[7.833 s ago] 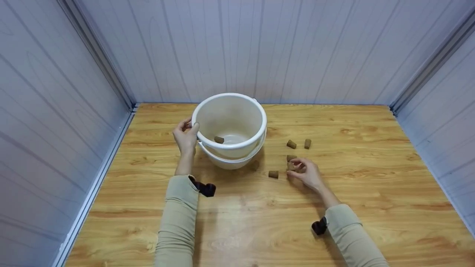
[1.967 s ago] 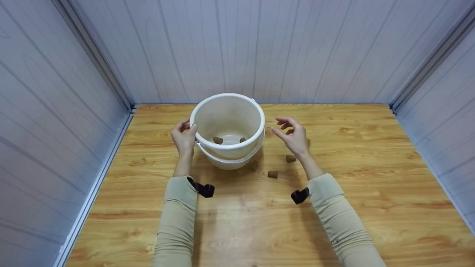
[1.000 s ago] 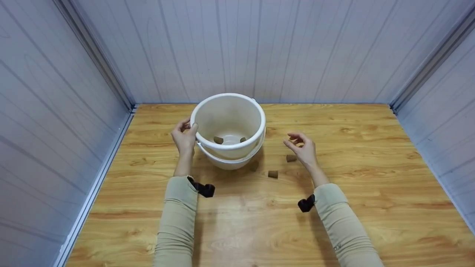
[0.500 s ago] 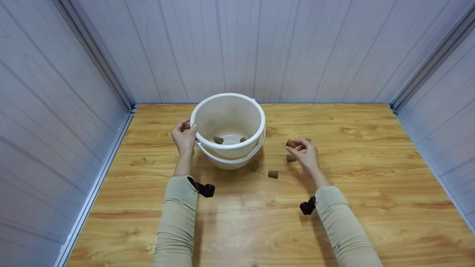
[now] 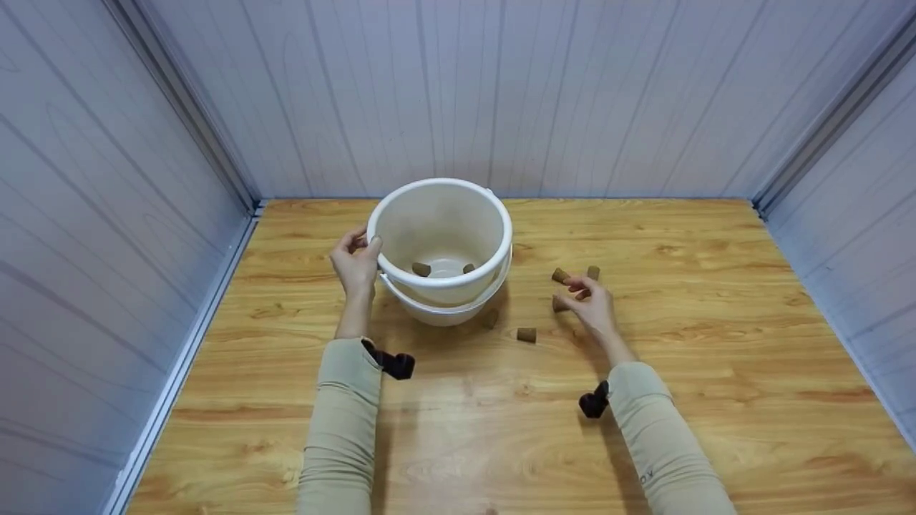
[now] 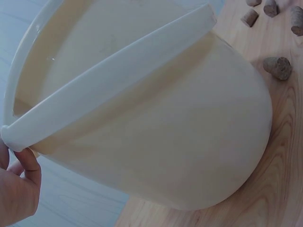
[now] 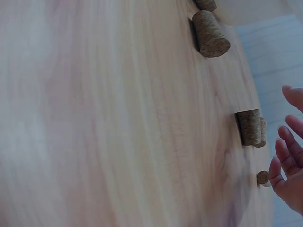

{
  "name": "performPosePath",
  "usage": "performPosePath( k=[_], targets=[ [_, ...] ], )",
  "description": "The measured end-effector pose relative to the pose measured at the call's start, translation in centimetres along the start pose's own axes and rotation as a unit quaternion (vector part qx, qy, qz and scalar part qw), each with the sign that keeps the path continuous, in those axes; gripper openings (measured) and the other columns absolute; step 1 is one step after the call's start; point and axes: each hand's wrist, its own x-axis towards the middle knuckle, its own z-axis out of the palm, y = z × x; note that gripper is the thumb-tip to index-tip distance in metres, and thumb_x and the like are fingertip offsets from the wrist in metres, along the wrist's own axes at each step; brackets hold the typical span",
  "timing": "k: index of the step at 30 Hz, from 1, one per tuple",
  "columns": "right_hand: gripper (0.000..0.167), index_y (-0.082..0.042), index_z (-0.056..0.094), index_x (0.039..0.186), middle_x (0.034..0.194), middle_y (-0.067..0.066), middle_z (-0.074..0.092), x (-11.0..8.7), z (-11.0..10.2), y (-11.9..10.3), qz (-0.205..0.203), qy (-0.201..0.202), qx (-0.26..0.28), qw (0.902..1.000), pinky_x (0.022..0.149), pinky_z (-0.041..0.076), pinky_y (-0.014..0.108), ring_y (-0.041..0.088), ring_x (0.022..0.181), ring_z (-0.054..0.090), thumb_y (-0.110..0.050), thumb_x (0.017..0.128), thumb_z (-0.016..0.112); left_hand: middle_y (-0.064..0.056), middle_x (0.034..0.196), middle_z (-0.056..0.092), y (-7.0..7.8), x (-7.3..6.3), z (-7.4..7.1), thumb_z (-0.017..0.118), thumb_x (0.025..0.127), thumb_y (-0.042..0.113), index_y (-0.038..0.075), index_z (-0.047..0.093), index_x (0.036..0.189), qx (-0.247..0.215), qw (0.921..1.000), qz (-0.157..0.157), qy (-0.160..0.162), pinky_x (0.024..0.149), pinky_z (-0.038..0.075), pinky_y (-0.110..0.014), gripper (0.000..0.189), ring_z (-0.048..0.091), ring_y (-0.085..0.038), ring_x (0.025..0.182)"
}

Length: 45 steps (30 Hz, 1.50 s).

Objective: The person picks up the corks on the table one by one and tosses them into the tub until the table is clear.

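Note:
A white bucket (image 5: pixel 444 282) stands on the wooden table, its handle hanging down in front. My left hand (image 5: pixel 356 268) holds the bucket's rim at the left, thumb over the edge; the left wrist view also shows these fingers (image 6: pixel 31 168) under the rim. Two corks lie inside, a left one (image 5: pixel 421 270) and a right one (image 5: pixel 469 269). My right hand (image 5: pixel 592 309) is over several corks on the table, its fingertips by a near cork (image 5: pixel 559 303). Beyond them lie a tilted cork (image 5: pixel 560 275) and an upright-looking cork (image 5: pixel 593 272). In the right wrist view the right fingers are spread, holding nothing.
One cork (image 5: pixel 527 335) lies between the bucket and my right hand. Another cork (image 5: pixel 490 319) sits in the bucket's shadow at its base. Pale panel walls (image 5: pixel 458 100) enclose the table at the back and both sides.
Since the oldest frame, a second cork has appeared in the bucket. My right hand has moved from beside the bucket back to the corks, then slightly nearer. My left hand stays on the rim.

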Motion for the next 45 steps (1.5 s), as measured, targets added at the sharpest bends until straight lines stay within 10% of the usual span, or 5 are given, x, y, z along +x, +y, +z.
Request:
performPosePath(
  k=[22, 45],
  targets=[
    [0.035, 0.014, 0.062, 0.108, 0.094, 0.024, 0.061, -0.6, 0.3, 1.3, 0.025, -0.015, -0.027, 0.9992, 0.066, 0.043, 0.014, 0.032, 0.083, 0.060, 0.004, 0.078, 0.076, -0.001, 0.073, 0.054, -0.1, 0.2, 0.0, 0.061, 0.075, -0.009, -0.012, 0.067, 0.102, 0.019, 0.9998, -0.012, -0.002, 0.053, 0.044, -0.014, 0.028, 0.050, -0.008, 0.070],
    [0.025, 0.008, 0.067, 0.106, 0.100, 0.024, 0.062, -0.6, 0.1, 1.6, 0.035, -0.036, -0.080, 0.9955, 0.081, 0.050, 0.048, 0.038, 0.090, 0.060, 0.002, 0.083, 0.073, -0.001, 0.071, 0.054, -0.1, 0.0, -0.1, 0.059, 0.075, -0.011, -0.013, 0.066, 0.100, 0.006, 1.0000, -0.001, -0.005, 0.051, 0.043, -0.014, 0.026, 0.050, -0.007, 0.067]
  ],
)
